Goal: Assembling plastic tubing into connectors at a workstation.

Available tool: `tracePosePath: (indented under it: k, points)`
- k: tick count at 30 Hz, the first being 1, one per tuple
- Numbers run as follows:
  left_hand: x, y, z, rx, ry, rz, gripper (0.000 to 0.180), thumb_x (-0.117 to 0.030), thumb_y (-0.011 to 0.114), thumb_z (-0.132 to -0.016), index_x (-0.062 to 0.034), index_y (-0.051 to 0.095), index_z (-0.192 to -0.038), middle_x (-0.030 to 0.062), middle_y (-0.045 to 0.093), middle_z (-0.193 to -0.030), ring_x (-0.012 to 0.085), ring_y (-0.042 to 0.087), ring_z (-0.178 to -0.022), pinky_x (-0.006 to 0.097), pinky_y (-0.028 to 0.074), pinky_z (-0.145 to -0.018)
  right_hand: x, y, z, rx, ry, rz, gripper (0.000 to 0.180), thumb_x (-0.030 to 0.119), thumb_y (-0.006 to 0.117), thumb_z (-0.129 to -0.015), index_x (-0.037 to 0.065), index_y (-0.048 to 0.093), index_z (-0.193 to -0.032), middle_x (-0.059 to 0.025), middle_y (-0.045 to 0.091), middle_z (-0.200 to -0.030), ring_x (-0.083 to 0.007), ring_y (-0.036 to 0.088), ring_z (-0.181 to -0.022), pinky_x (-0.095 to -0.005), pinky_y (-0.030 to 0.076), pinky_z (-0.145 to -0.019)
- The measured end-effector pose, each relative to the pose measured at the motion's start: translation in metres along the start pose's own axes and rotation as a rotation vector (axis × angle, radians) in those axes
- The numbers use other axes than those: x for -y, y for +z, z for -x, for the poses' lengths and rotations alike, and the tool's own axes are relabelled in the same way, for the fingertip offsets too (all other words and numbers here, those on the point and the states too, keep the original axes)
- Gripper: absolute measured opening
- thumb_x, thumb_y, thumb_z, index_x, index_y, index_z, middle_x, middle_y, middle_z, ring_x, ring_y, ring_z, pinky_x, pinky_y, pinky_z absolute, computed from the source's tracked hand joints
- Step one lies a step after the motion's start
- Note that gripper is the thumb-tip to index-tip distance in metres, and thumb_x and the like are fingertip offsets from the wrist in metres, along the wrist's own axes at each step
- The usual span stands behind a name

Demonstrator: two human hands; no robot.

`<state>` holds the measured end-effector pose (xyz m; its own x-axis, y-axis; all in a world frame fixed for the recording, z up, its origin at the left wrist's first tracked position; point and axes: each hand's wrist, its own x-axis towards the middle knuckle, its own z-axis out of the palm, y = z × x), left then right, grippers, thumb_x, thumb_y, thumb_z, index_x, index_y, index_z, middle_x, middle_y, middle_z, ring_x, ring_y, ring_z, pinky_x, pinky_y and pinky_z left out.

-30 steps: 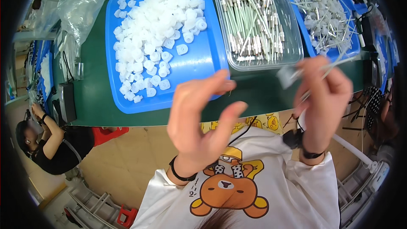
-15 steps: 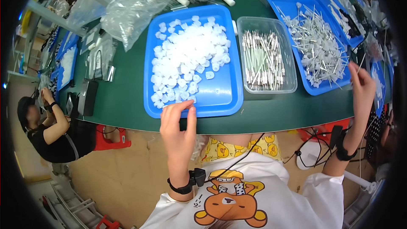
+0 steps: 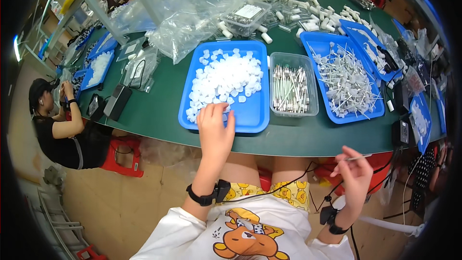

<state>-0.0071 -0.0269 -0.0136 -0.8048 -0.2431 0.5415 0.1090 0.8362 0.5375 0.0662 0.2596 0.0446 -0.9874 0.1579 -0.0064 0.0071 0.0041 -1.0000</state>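
The left hand (image 3: 215, 126) is reaching, fingers spread narrow, into the small white plastic caps (image 3: 224, 78) in the blue tray (image 3: 250, 118) at 12 o'clock on the green counter (image 3: 159, 110). The right hand (image 3: 355, 174), at 4 o'clock below the counter edge, is pinching a thin stick (image 3: 358, 157), keeping it ready.

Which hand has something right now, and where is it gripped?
The right hand pinches a thin stick near one end between fingertips. The left hand reaches into the white caps; any grip is hidden.
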Motion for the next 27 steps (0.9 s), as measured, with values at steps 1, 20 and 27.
tracePosePath:
  k: [1,20,27]
  points:
    - [-0.003,0.002,-0.006,0.005,0.041,-0.008,0.017,-0.004,0.060,-0.068,-0.0017,0.056,-0.084,0.0085,0.053,-0.079,0.0250,0.049,-0.077,0.034,0.037,-0.072,-0.003,0.001,0.006,0.012,0.028,-0.044,0.029,-0.009,0.050,-0.077,-0.009,0.047,-0.106,-0.0141,0.056,-0.084,-0.0133,0.055,-0.063,-0.0258,0.050,-0.056]
    - [-0.042,-0.029,0.017,0.201,-0.224,0.840,0.020,-0.001,0.062,-0.072,0.0019,0.055,-0.091,0.0071,0.054,-0.087,0.0145,0.052,-0.074,0.027,0.042,-0.066,-0.030,0.032,0.003,0.097,-0.273,-0.158,0.017,-0.011,0.049,-0.074,-0.004,0.052,-0.090,-0.0146,0.056,-0.091,-0.0179,0.055,-0.079,-0.0275,0.045,-0.072]
    - [-0.068,-0.034,0.047,0.337,-0.605,1.650,0.024,-0.001,0.054,-0.079,0.0023,0.048,-0.103,0.0083,0.053,-0.090,0.0125,0.050,-0.080,0.024,0.041,-0.073,-0.012,0.047,-0.002,0.005,-0.249,-0.194,0.025,-0.009,0.053,-0.072,-0.003,0.049,-0.096,-0.0132,0.056,-0.087,-0.0179,0.057,-0.080,-0.0263,0.046,-0.070]
